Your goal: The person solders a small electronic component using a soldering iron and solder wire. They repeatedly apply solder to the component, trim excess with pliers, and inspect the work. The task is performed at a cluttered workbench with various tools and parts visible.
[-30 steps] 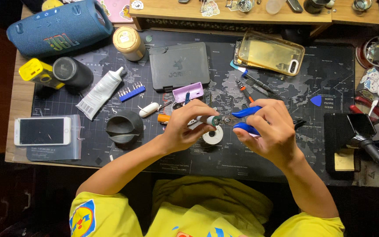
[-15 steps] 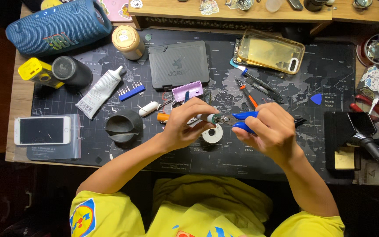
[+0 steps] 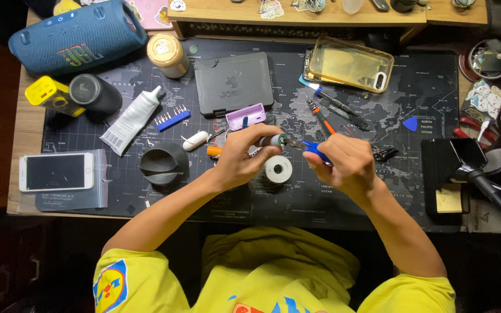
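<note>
The left hand (image 3: 242,159) was closed around a small grey-and-white cylindrical tool (image 3: 275,140), its fingers curled tight on the barrel and the tip pointing toward 3 o'clock. The right hand (image 3: 343,165) met it there, fingers pinched narrow on a blue-handled tool (image 3: 315,150) whose front end touched the tip of the cylinder. Both hands hovered over the middle of the dark map-printed mat (image 3: 378,104), wrists raised off it.

Just below the meeting point, at 6 o'clock, lay a white roll of tape (image 3: 278,169) flat on the mat. At 9 o'clock of the left hand sat a black round dish (image 3: 164,163), with a small white capsule (image 3: 195,140) at about 10 o'clock. At 12 o'clock of the left hand rested a purple case (image 3: 246,116), and beyond it a closed dark grey box (image 3: 233,84). At 1 o'clock of the right hand lay a clear yellow phone case (image 3: 350,65); an orange-handled screwdriver (image 3: 322,120) lay nearer, at 12 o'clock. Far at 9 o'clock, a white phone (image 3: 56,172) lay on a plastic bag near the table edge, and a blue speaker (image 3: 76,37) stood at 10 o'clock.
</note>
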